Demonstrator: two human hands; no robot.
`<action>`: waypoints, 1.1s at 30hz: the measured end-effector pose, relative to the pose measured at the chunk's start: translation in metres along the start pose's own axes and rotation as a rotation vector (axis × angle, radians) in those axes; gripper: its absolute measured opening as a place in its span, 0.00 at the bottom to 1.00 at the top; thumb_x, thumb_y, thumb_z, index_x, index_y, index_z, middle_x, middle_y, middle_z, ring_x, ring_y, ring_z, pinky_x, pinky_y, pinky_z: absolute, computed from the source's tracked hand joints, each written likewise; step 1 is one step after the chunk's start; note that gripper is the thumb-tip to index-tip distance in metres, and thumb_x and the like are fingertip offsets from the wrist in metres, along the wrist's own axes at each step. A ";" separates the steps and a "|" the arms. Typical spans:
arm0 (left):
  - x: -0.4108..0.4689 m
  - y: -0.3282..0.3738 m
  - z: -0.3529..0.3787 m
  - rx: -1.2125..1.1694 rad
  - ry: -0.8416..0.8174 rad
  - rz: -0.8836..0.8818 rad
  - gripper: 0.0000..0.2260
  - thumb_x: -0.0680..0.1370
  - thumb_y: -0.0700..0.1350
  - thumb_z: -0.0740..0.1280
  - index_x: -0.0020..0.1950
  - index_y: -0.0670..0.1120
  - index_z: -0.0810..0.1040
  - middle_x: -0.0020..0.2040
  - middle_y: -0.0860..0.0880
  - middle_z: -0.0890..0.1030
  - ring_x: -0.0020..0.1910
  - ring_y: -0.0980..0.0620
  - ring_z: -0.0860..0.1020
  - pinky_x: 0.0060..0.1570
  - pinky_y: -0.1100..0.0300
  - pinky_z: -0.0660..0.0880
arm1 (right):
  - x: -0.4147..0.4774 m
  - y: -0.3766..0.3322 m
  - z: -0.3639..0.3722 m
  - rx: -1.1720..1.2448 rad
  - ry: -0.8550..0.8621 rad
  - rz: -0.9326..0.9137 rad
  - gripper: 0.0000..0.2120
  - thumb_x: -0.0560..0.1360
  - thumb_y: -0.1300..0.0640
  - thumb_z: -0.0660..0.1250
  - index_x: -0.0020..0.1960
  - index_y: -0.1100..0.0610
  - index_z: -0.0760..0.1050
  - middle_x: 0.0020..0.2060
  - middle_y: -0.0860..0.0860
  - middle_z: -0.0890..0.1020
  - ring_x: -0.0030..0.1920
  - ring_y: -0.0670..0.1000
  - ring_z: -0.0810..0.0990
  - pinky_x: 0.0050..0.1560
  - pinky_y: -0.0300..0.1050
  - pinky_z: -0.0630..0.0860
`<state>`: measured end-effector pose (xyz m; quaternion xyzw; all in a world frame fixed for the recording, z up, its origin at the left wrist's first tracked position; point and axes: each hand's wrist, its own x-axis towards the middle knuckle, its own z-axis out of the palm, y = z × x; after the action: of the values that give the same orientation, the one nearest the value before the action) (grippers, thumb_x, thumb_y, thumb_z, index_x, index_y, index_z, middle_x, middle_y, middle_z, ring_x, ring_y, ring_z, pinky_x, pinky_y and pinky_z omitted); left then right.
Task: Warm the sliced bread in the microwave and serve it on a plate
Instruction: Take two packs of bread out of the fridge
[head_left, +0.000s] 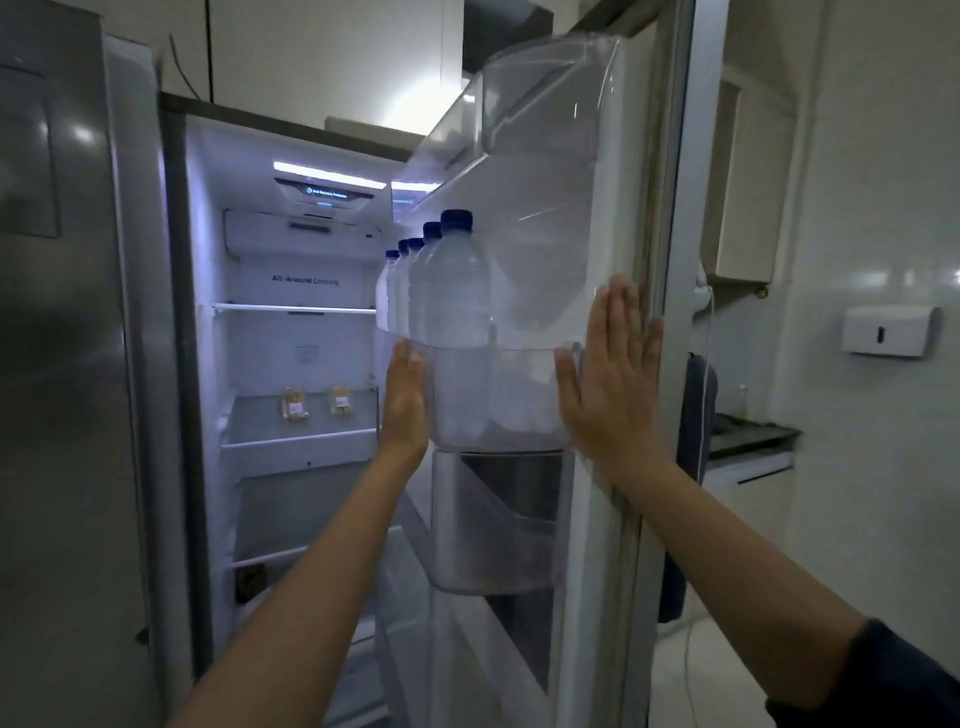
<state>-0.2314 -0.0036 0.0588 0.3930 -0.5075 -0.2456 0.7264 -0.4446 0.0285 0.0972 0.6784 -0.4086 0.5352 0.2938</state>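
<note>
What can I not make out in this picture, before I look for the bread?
Head view only.
The two packets on the fridge shelf: too small and far to tell whether they hold bread.
The rear water bottles: hidden behind the front bottle, so their number is uncertain.
The lower door bin: dim, contents unclear.
The microwave and plate: outside the frame.

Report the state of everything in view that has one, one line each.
Right fridge door: open.
Left fridge door: shut.
Interior light: on.
Water bottles: capped, upright in the door bin.
Wrapped packs: two, on an inner shelf, untouched.
Left hand: flat, fingers straight, against the bin's left side.
Right hand: flat, fingers straight, on the open door's inner edge.
</note>
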 end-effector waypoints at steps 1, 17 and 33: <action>-0.012 0.016 0.011 0.024 0.000 0.019 0.39 0.70 0.73 0.54 0.75 0.51 0.58 0.75 0.48 0.62 0.74 0.48 0.62 0.73 0.42 0.59 | -0.002 -0.001 0.005 -0.011 -0.035 -0.059 0.31 0.80 0.46 0.46 0.76 0.63 0.45 0.76 0.59 0.49 0.76 0.51 0.43 0.75 0.51 0.39; 0.014 -0.027 0.080 0.663 -0.199 0.373 0.29 0.78 0.61 0.50 0.74 0.59 0.38 0.76 0.55 0.35 0.76 0.54 0.37 0.74 0.49 0.45 | -0.024 0.046 0.034 -0.307 -0.039 0.002 0.32 0.72 0.50 0.59 0.72 0.62 0.57 0.70 0.58 0.61 0.71 0.61 0.59 0.71 0.64 0.56; 0.051 -0.082 0.113 1.093 -0.403 0.748 0.31 0.80 0.55 0.50 0.72 0.59 0.29 0.74 0.54 0.29 0.73 0.56 0.29 0.70 0.52 0.34 | -0.015 0.137 0.046 -0.172 -0.092 0.258 0.35 0.67 0.58 0.73 0.68 0.62 0.60 0.67 0.62 0.62 0.69 0.59 0.57 0.67 0.63 0.66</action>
<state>-0.3141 -0.1257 0.0393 0.4479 -0.7850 0.2441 0.3515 -0.5426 -0.0741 0.0656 0.6167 -0.5496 0.4997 0.2606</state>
